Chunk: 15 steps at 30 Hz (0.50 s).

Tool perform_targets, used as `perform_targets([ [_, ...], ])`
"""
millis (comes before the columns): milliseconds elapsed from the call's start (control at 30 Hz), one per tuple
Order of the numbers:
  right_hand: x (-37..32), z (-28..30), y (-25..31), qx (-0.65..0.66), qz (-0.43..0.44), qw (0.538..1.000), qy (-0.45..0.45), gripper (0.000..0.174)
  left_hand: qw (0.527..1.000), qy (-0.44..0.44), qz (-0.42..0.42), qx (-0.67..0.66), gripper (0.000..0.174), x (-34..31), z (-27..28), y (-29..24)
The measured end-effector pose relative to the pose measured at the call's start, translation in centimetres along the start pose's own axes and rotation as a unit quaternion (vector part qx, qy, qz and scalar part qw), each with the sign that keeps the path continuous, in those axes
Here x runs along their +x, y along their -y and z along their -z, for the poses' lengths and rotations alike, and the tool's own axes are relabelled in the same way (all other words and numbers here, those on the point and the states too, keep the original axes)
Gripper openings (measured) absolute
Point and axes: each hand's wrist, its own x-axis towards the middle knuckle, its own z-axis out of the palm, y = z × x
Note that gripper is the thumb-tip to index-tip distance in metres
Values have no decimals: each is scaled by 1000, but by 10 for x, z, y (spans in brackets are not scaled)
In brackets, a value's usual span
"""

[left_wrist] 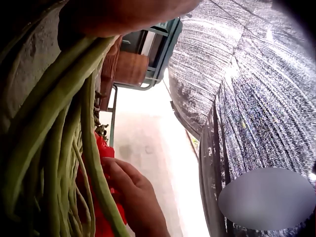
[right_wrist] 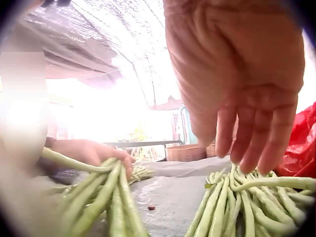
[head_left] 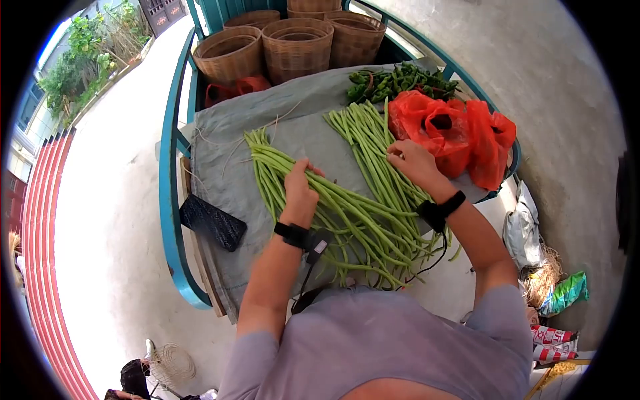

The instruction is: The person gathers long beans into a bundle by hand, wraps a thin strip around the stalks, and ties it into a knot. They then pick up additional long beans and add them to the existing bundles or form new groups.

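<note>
The left hand [head_left: 301, 190] grips a bunch of long green beans [head_left: 347, 203] lying slantwise over the grey cloth [head_left: 220, 143]. In the left wrist view, thick bean pods [left_wrist: 54, 118] run down from under that hand. A second bean pile [head_left: 363, 143] lies to the right, and the right hand [head_left: 413, 163] is over it with fingers bent downward. From the right wrist view, the fingers of the right hand [right_wrist: 247, 98] hang loosely just above the bean tips [right_wrist: 237, 192], pinching nothing that shows. Whether they touch the beans is unclear.
Red plastic bags [head_left: 453, 133] lie right of the beans, with green peppers [head_left: 400, 81] behind them. Woven baskets [head_left: 297, 50] stand at the far end. A dark patterned pouch [head_left: 213, 222] lies at the left edge, inside the teal rail [head_left: 172, 220]. Thin strands lie on the cloth.
</note>
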Motion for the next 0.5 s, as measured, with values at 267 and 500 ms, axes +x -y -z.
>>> perform_targets([
  [267, 72, -73, -57, -181, -78, 980, -9, 20, 964, 106, -177, 165, 15, -50, -24, -11],
  [500, 67, -69, -62, -100, -68, 991, -59, 18, 939, 139, -233, 212, 18, -61, -26, -8],
])
